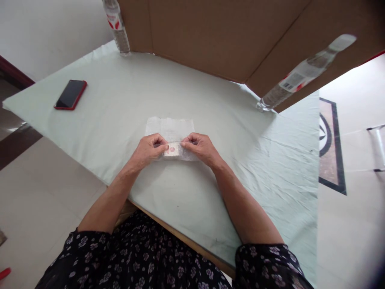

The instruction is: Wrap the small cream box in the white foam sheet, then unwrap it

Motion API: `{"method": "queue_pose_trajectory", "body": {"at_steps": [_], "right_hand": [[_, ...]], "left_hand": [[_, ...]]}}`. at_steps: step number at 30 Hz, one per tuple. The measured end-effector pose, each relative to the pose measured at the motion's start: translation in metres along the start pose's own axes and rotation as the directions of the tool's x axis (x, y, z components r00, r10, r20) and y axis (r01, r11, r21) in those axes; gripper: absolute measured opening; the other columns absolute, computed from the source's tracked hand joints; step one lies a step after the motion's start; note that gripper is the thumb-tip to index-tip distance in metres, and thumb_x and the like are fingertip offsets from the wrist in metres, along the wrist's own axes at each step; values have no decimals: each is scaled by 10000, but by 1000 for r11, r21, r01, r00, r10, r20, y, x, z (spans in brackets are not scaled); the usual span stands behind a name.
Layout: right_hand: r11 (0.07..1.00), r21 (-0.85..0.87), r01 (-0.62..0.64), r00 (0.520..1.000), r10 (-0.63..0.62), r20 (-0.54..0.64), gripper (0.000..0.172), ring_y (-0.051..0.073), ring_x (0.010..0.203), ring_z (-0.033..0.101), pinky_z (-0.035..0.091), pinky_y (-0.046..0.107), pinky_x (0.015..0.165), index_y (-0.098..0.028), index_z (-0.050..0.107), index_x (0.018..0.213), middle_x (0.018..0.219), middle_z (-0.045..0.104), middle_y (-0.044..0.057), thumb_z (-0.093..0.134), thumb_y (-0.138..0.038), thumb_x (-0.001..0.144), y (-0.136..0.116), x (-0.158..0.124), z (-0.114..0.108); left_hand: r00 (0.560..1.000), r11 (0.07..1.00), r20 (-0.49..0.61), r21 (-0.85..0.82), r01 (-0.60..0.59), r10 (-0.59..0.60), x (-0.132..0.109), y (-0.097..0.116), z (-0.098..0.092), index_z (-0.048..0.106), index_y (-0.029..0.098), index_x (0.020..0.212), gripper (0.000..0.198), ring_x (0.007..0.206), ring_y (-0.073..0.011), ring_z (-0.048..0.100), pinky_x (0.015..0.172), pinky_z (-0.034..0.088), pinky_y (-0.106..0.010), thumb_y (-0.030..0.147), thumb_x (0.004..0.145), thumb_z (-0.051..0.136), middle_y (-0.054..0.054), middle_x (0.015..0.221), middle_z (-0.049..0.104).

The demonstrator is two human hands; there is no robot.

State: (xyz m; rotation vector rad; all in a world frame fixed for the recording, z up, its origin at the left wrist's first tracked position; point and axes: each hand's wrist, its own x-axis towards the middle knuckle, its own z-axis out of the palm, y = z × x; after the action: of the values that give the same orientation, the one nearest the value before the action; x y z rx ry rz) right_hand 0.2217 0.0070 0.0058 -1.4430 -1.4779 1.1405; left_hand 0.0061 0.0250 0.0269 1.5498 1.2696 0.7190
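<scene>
A translucent white sheet of bubble wrap [170, 125] lies on the cloth-covered table in front of me. On its near half sits a small pale box [172, 151] with pinkish round marks, its surface partly covered by the wrap. My left hand [149, 149] pinches the wrap at the box's left end, thumb and fingers together. At the right end, my right hand [202, 147] is closed in a similar pinch on the wrap. Fingertips of both hands rest close against the box; whether they also grip it is hidden.
A pale green cloth [210, 108] covers the table. A phone in a red case [71, 95] lies at the left. Two water bottles [118, 30], one far left and one right, stand against a brown cardboard panel [204, 36] along the back.
</scene>
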Motion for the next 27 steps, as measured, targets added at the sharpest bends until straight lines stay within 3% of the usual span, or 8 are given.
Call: {"method": "queue_pose_trajectory", "body": {"at_steps": [5, 9, 11, 13, 15, 17, 24, 27], "right_hand": [[980, -190, 63, 993, -81, -86, 104, 185, 741, 590, 454, 335, 709, -208, 656, 768, 783, 673, 20, 662, -309, 796, -2, 0, -6], [872, -411, 267, 901, -377, -214, 75, 245, 934, 641, 469, 406, 864, -225, 669, 882, 953, 727, 62, 600, -254, 880, -26, -15, -5], [771, -498, 397, 840, -524, -142, 116, 242, 974, 645, 455, 416, 907, -232, 677, 909, 997, 741, 62, 562, -237, 928, -38, -25, 0], [669, -544, 506, 811, -584, 36, 151, 230, 970, 644, 448, 398, 883, -230, 691, 941, 1018, 752, 57, 543, -207, 951, -45, -31, 7], [594, -572, 565, 804, -552, 221, 188, 224, 963, 635, 437, 375, 833, -216, 705, 978, 1017, 758, 60, 526, -163, 956, -43, -32, 15], [555, -606, 570, 813, -489, 316, 233, 224, 957, 620, 423, 362, 806, -194, 711, 995, 1006, 756, 73, 494, -119, 959, -36, -30, 22], [480, -695, 535, 832, -441, 336, 238, 219, 875, 562, 353, 358, 756, -181, 706, 979, 1003, 732, 92, 476, -120, 976, -27, -28, 29], [460, -708, 537, 828, -450, 336, 212, 222, 865, 549, 349, 358, 760, -174, 690, 985, 1025, 728, 99, 480, -148, 985, -28, -29, 30]], "left_hand": [[1000, 1000, 7, 4, -7, 7, 0, 1, -1, 659, 168, 686, 183, 573, -105, 490, 521, 362, -225, 345, 691, 701, 9, 649, 619], [1000, 1000, 7, 21, -18, 18, 1, 1, -1, 657, 166, 690, 194, 605, -113, 504, 552, 366, -233, 358, 691, 688, 2, 669, 634], [999, 999, 7, 41, -33, 33, 2, 1, -1, 655, 164, 688, 205, 616, -115, 502, 566, 365, -234, 367, 688, 683, 6, 659, 628], [999, 997, 11, 58, -44, 44, 2, 1, 0, 654, 162, 693, 202, 630, -118, 509, 584, 377, -237, 363, 689, 674, 7, 664, 631], [999, 997, 17, 61, -44, 43, 3, 1, 0, 652, 161, 705, 190, 651, -125, 532, 611, 403, -243, 350, 693, 663, 2, 688, 647], [999, 998, 26, 55, -37, 35, 3, 2, -1, 656, 158, 723, 186, 681, -133, 558, 647, 426, -253, 343, 704, 658, -9, 724, 665], [1000, 998, -19, -61, -16, 15, -13, -8, -26, 669, 139, 1062, 445, 894, -184, 636, 789, 488, -293, 476, 772, 684, -85, 998, 719], [999, 1000, -32, -18, 0, -1, -23, -14, -36, 612, 138, 1212, 593, 859, -175, 632, 770, 484, -290, 477, 740, 729, -68, 975, 704]]}}
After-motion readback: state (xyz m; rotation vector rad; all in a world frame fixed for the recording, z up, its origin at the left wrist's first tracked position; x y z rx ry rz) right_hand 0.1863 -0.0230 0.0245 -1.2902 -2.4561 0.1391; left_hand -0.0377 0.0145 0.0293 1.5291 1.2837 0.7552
